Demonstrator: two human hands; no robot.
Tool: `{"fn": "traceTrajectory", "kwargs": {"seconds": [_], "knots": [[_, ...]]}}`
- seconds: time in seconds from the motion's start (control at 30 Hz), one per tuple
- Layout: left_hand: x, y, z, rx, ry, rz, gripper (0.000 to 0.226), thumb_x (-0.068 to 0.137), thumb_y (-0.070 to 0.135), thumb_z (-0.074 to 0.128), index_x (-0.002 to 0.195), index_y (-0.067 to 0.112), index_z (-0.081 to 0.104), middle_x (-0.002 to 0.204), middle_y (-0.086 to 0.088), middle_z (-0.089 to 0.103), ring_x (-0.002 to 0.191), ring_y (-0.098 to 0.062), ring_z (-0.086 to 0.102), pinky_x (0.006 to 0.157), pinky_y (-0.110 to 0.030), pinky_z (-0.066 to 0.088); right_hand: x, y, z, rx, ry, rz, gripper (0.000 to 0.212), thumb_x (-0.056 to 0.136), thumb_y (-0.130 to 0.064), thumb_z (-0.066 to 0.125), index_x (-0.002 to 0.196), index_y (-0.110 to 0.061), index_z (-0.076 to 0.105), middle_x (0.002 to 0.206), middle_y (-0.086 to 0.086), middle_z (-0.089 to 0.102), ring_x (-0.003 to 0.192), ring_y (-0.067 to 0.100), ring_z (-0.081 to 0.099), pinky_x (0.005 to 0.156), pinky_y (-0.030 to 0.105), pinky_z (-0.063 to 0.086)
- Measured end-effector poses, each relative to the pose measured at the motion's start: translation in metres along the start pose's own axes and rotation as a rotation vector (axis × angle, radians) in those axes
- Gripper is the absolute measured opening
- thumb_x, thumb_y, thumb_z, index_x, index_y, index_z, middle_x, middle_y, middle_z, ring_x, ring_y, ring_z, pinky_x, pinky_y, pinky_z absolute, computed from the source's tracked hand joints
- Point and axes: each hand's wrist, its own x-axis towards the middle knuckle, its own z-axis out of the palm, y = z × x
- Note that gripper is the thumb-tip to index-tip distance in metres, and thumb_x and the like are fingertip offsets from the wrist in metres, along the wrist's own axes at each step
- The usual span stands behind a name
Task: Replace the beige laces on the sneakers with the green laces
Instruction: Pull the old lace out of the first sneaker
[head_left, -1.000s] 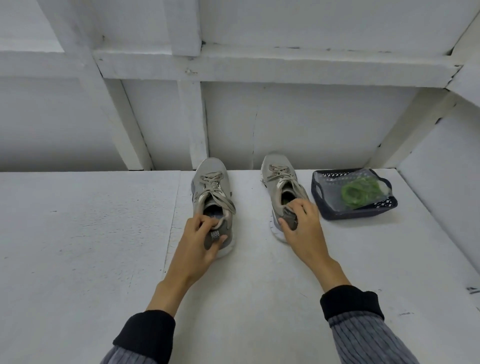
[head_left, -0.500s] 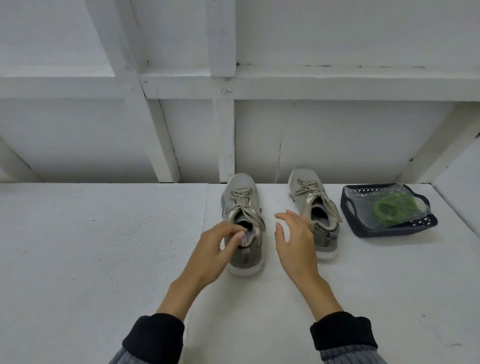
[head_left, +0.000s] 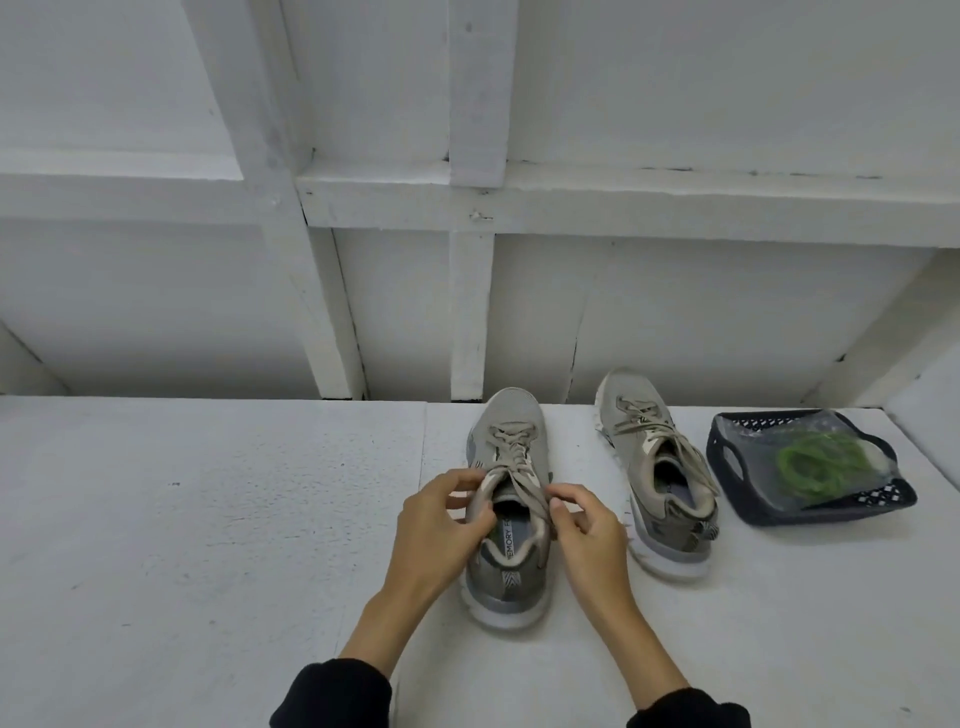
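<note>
I am starting on the left sneaker (head_left: 506, 499), near the desk's (head_left: 208, 519) back edge: my left hand (head_left: 439, 525) is gripping its collar, my right hand (head_left: 584, 525) is pinching the beige lace (head_left: 524, 478). Next I am needing to loosen and unthread it. The green laces (head_left: 821, 462) are waiting bagged in the basket (head_left: 727, 462) by the right edge, beside the other sneaker (head_left: 660, 467)
</note>
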Motion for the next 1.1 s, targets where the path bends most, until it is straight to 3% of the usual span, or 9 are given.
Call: {"fn": "traceTrajectory", "kwargs": {"seconds": [0.1,0.2,0.3,0.43,0.57,0.7,0.8,0.93,1.1], "knots": [[-0.003,0.000,-0.002,0.016,-0.008,-0.006,0.027,0.081,0.027,0.073,0.105,0.038,0.069,0.097,0.020,0.070,0.087,0.003,0.066,0.068,-0.020,0.058,-0.004,0.007,-0.002,-0.008,0.024,-0.008,0.022,0.092,-0.005,0.058,0.094,-0.024,0.069,0.092,-0.006,0.072,0.078,0.011,0.067,0.070,0.023,0.053],[-0.003,0.002,-0.003,0.045,0.014,-0.016,0.028,0.080,0.029,0.073,0.106,0.039,0.068,0.095,0.022,0.070,0.083,0.007,0.065,0.067,-0.013,0.053,-0.001,0.010,-0.004,-0.014,0.005,-0.009,0.020,0.091,-0.005,0.060,0.097,-0.022,0.070,0.094,-0.006,0.072,0.082,0.012,0.068,0.075,0.028,0.054],[-0.003,0.004,-0.004,0.103,-0.005,-0.001,0.030,0.080,0.032,0.072,0.107,0.043,0.066,0.096,0.023,0.068,0.081,0.010,0.063,0.066,-0.009,0.050,0.003,0.004,-0.006,-0.024,-0.037,-0.018,0.019,0.091,-0.008,0.061,0.096,-0.024,0.071,0.094,-0.008,0.072,0.084,0.009,0.068,0.075,0.022,0.052],[-0.004,-0.001,-0.005,-0.010,-0.024,-0.005,0.030,0.083,0.026,0.073,0.109,0.041,0.067,0.101,0.018,0.068,0.084,0.004,0.064,0.070,-0.022,0.057,0.000,-0.003,-0.006,-0.033,-0.054,-0.026,0.019,0.092,-0.010,0.060,0.096,-0.027,0.069,0.094,-0.011,0.071,0.086,0.004,0.066,0.074,0.013,0.049],[0.000,-0.006,-0.007,-0.142,-0.093,0.037,0.019,0.093,0.031,0.064,0.110,0.040,0.066,0.108,0.018,0.064,0.091,-0.001,0.061,0.076,-0.016,0.050,-0.007,-0.017,-0.006,-0.159,0.063,-0.249,0.012,0.091,-0.013,0.063,0.094,-0.024,0.066,0.100,-0.013,0.063,0.099,0.002,0.058,0.082,0.008,0.041],[0.018,-0.012,-0.009,-0.094,-0.085,0.114,0.019,0.097,0.028,0.056,0.112,0.035,0.066,0.112,0.017,0.062,0.102,0.000,0.059,0.084,-0.014,0.045,-0.007,-0.030,-0.007,-0.360,-0.071,-0.345,0.003,0.085,-0.026,0.071,0.087,-0.024,0.069,0.100,-0.017,0.053,0.102,-0.001,0.046,0.082,0.004,0.034],[0.037,-0.013,-0.010,0.012,-0.171,0.173,0.023,0.098,0.029,0.055,0.118,0.037,0.063,0.118,0.018,0.060,0.111,-0.001,0.055,0.094,-0.019,0.042,-0.003,-0.033,-0.009,-0.472,-0.124,-0.304,0.009,0.083,-0.030,0.071,0.090,-0.024,0.069,0.101,-0.018,0.047,0.102,0.002,0.042,0.083,0.013,0.039],[0.051,-0.009,-0.008,0.152,-0.273,0.206,0.021,0.098,0.024,0.057,0.103,0.044,0.061,0.108,0.020,0.064,0.104,0.003,0.053,0.088,-0.010,0.036,0.000,-0.037,-0.011,-0.594,-0.186,-0.277,0.004,0.087,-0.025,0.067,0.089,-0.022,0.068,0.101,-0.013,0.045,0.101,0.003,0.038,0.082,0.016,0.036],[0.048,-0.009,-0.014,0.063,-0.325,0.144,0.009,0.097,0.028,0.057,0.089,0.028,0.061,0.087,0.013,0.064,0.084,0.001,0.057,0.080,-0.015,0.044,0.005,-0.037,-0.016,-0.179,-0.144,-0.140,0.011,0.091,-0.015,0.064,0.082,-0.020,0.066,0.088,-0.009,0.061,0.084,-0.001,0.055,0.072,0.009,0.039]]}}
